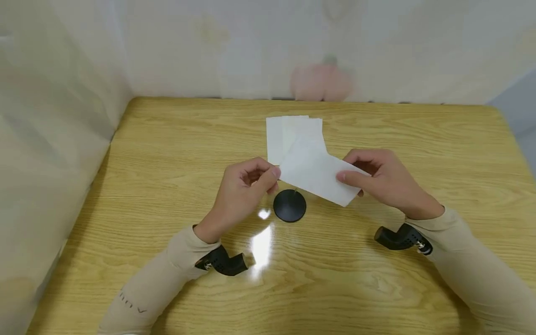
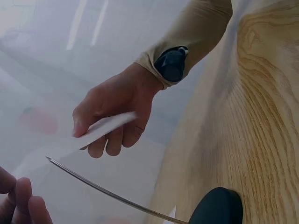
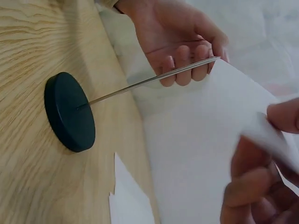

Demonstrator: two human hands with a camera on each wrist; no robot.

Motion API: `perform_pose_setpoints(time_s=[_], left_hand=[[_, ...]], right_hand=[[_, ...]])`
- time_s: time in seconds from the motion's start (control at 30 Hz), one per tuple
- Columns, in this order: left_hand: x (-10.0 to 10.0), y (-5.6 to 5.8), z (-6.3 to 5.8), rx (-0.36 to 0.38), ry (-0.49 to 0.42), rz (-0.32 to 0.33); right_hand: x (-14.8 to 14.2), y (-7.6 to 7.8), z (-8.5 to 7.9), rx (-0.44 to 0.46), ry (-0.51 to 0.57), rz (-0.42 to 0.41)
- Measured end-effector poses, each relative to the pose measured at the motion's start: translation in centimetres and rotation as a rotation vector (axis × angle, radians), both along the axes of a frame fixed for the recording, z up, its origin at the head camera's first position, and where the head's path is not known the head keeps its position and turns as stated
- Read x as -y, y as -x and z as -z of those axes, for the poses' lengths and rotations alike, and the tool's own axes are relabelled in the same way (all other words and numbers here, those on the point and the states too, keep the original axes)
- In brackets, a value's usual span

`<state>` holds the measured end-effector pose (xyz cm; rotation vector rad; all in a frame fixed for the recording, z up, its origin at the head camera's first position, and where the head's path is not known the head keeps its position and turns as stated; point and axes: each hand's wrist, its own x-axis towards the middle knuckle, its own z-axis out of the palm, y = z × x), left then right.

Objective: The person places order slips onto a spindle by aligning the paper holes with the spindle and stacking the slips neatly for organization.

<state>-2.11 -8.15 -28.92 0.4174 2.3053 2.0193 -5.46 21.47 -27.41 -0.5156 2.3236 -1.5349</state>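
Note:
A bill spike stands on the table, its round black base (image 1: 290,205) lying flat and its thin metal rod (image 3: 154,79) rising from it. Over it both hands hold a white sheet of paper (image 1: 314,173). The left hand (image 1: 244,190) pinches the sheet's left corner between thumb and fingers. On the other side, the right hand (image 1: 383,181) grips the right end, thumb on top and fingers underneath. In the right wrist view, the rod's tip overlaps the sheet's corner right by the left fingertips. Just the left fingers (image 2: 28,200) enter the left wrist view.
Several white paper sheets (image 1: 274,139) lie overlapping on the wooden table (image 1: 188,139) behind the held sheet, partly hidden by it. A pale sheet-like covering (image 1: 251,51) hangs along the back and left. Each sleeve carries a black wrist camera (image 1: 226,263).

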Motion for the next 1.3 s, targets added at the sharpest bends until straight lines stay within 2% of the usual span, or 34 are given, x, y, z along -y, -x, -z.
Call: perform_pose_setpoints(time_s=[0.23,0.6,0.87,1.3], left_hand=[[-0.2,-0.4,-0.4,-0.008,0.018,0.018],[-0.5,-0.9,-0.4,0.043,0.015,0.07],[-0.9,-1.0,0.0,0.07,0.043,0.101],[-1.2,-1.0,0.5,0.071,0.068,0.122]], right_hand=[[-0.2,-0.2,-0.3,-0.028,0.013,0.067],[-0.9,-0.2,-0.6,-0.046,0.079,0.054],[-1.9,0.0,-0.5,0.007,0.009,0.041],[-2.5,0.4,-0.7,-0.024,-0.053,-0.022]])
